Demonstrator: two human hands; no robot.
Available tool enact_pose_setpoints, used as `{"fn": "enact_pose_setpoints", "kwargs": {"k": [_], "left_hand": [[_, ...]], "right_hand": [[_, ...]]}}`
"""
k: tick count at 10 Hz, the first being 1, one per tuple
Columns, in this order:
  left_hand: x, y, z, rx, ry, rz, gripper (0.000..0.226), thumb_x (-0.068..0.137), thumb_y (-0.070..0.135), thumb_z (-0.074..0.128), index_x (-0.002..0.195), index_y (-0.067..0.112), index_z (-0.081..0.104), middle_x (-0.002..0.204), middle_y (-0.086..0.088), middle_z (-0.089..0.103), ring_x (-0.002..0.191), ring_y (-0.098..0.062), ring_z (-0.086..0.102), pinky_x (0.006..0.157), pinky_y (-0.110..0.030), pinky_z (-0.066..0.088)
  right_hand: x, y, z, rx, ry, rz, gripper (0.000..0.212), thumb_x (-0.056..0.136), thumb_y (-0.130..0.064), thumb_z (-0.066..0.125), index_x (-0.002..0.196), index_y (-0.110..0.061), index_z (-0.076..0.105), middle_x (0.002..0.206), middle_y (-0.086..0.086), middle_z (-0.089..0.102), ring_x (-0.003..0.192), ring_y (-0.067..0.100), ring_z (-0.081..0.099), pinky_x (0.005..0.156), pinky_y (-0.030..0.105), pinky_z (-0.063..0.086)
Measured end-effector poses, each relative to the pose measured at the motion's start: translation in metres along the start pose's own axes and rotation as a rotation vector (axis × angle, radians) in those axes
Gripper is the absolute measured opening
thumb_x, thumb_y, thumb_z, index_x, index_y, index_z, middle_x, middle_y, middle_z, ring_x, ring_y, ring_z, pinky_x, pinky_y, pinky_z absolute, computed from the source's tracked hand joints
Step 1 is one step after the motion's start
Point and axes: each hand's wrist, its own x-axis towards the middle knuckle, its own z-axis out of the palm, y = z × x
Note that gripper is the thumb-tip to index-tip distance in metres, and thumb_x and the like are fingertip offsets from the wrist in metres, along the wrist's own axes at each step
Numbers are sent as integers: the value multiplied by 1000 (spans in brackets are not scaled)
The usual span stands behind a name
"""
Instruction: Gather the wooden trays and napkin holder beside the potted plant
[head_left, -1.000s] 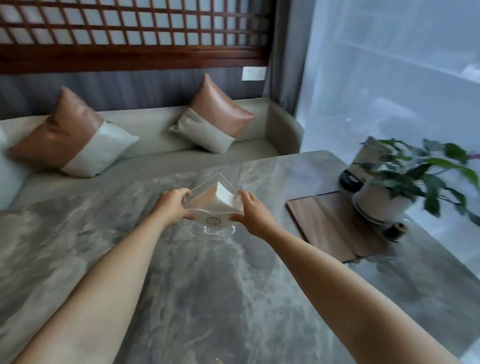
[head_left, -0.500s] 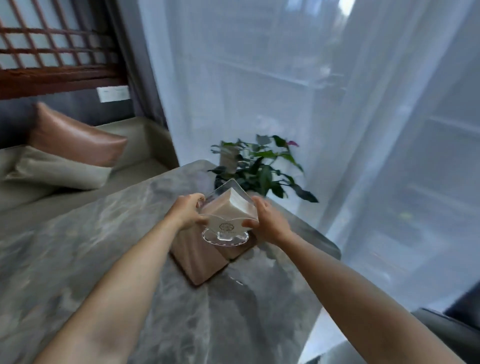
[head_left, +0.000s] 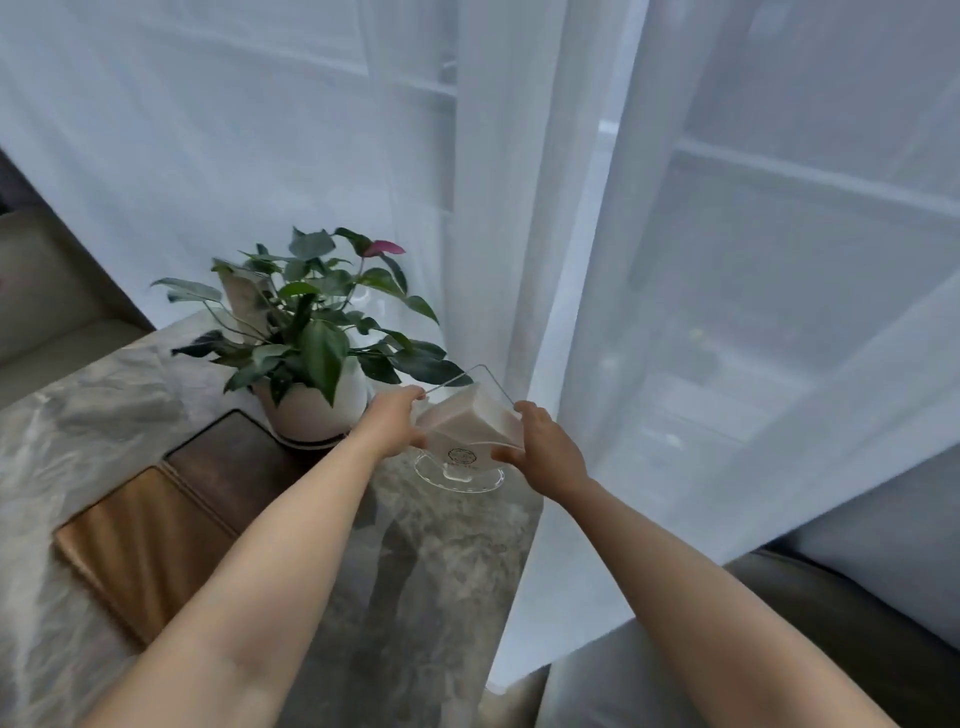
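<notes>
A clear napkin holder (head_left: 464, 435) on a round foot, filled with white napkins, is held between both hands just right of the potted plant (head_left: 311, 332). My left hand (head_left: 390, 426) grips its left side and my right hand (head_left: 543, 448) grips its right side. The foot is at or just above the marble table (head_left: 441, 561), near its right edge; I cannot tell whether it touches. Two wooden trays (head_left: 171, 519) lie side by side left of my left arm, the far dark one reaching the plant's white pot.
A sheer white curtain (head_left: 571, 208) hangs right behind the plant and along the table's right edge. A beige sofa (head_left: 47, 291) runs at the far left. A grey cushion (head_left: 857, 623) lies low at the right.
Both hands carried the napkin holder to the right, from the table's middle past the wooden trays to the right side of the plant. The view swung right with them.
</notes>
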Motion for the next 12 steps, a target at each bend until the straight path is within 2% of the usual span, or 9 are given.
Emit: {"fn": "enact_pose_setpoints", "kwargs": {"k": [4, 7, 8, 9, 10, 11, 12], "left_hand": [[51, 24, 33, -27, -77, 14, 77, 76, 7, 74, 142, 12, 35, 142, -16, 44, 125, -31, 48, 101, -39, 44], [57, 29, 39, -30, -101, 36, 76, 80, 3, 69, 144, 13, 30, 142, -17, 43, 130, -32, 41, 107, -45, 41], [54, 31, 41, -20, -114, 72, 67, 84, 2, 62, 143, 14, 33, 136, -18, 51, 126, -31, 47, 102, -39, 43], [52, 30, 44, 16, -95, 120, 52, 86, 0, 57, 135, 12, 44, 128, -16, 59, 118, -31, 53, 96, -37, 44], [49, 28, 46, 52, -80, 128, 50, 89, 3, 54, 137, 11, 40, 135, -14, 53, 123, -32, 49, 101, -38, 41], [46, 25, 47, 83, -78, 100, 60, 91, 8, 53, 144, 11, 24, 148, -14, 35, 129, -33, 44, 104, -42, 39], [35, 21, 45, 105, -83, 56, 68, 94, 20, 49, 148, 9, 10, 157, -12, 14, 139, -33, 29, 112, -44, 32]], "right_hand": [[23, 43, 4, 5, -1, 107, 66, 84, -40, 63, 135, -12, 33, 134, 7, 46, 115, 29, 51, 85, 39, 45], [24, 48, 4, -17, -9, 151, 67, 85, -39, 62, 137, -11, 31, 138, 8, 45, 117, 30, 51, 87, 42, 45], [24, 47, 4, -1, -23, 168, 68, 87, -37, 60, 139, -10, 27, 140, 10, 42, 120, 31, 48, 91, 44, 45], [24, 46, 5, 6, -31, 181, 69, 88, -36, 59, 142, -10, 24, 142, 11, 39, 123, 32, 45, 93, 44, 44], [22, 43, 4, 11, -37, 194, 69, 89, -34, 57, 143, -10, 21, 142, 11, 38, 122, 32, 44, 91, 43, 43], [20, 41, 5, 15, -57, 200, 76, 89, -33, 56, 147, -11, 12, 148, 11, 30, 129, 31, 37, 95, 42, 41], [15, 34, 2, -12, -25, 174, 84, 90, -36, 56, 148, -9, 3, 153, 11, 22, 135, 31, 30, 100, 41, 38]]}}
